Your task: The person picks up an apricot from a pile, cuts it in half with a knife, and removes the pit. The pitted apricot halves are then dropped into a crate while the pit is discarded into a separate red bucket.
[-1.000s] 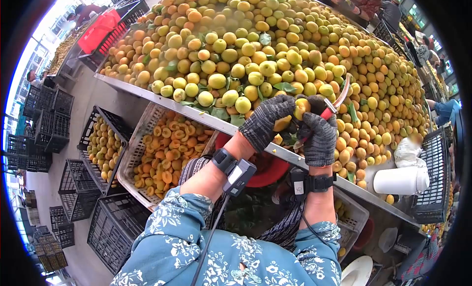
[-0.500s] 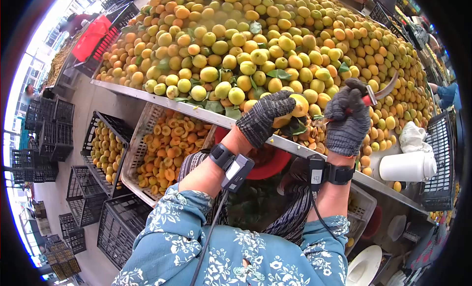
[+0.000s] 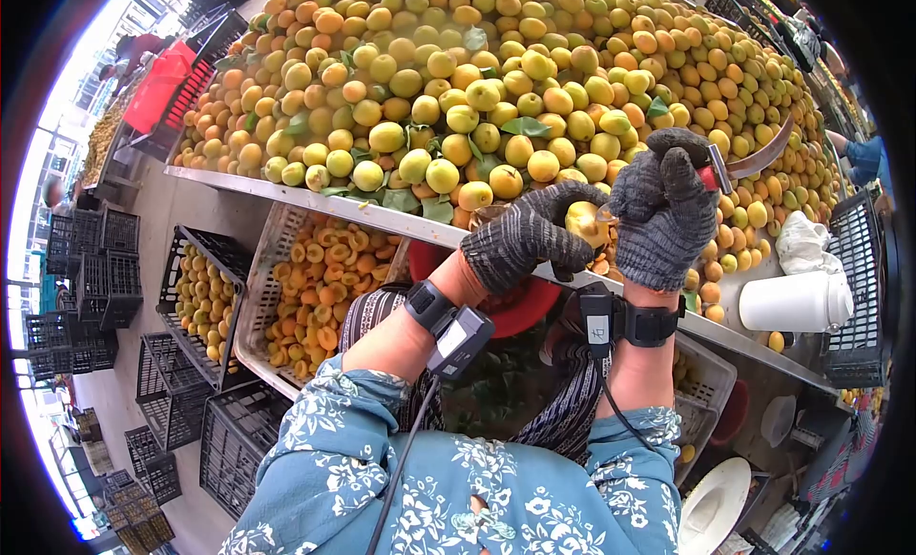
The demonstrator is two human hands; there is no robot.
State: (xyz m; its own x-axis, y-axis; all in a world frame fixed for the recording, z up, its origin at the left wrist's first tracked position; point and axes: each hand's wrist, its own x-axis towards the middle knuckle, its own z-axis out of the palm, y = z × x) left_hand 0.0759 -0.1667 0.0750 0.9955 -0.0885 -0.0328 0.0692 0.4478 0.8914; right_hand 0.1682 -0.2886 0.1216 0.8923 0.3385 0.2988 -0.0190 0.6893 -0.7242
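Observation:
My left hand (image 3: 534, 235), in a dark striped knit glove, has its fingers closed around a yellow apricot (image 3: 584, 225). Close beside it, my right hand (image 3: 665, 211), gloved too, grips the red handle of a curved knife (image 3: 760, 158). The hooked blade points away to the upper right, and a small thin tip shows between the right fist and the apricot. Both hands are over the front edge of a metal table (image 3: 382, 217) heaped with whole apricots (image 3: 458, 118) and some leaves. Bits of cut fruit lie under the hands.
Below the table, a white crate (image 3: 256, 318) holds apricot halves (image 3: 320, 288). A black crate (image 3: 229, 259) of whole apricots stands left of it. A red basin (image 3: 525, 312) sits under the table edge. At right are a white container (image 3: 794, 302) and a black basket (image 3: 852, 316).
My left hand has moved slightly right and down, bringing the apricot against the right fist. The right hand has shifted a little left, still holding the knife. The view has tilted slightly.

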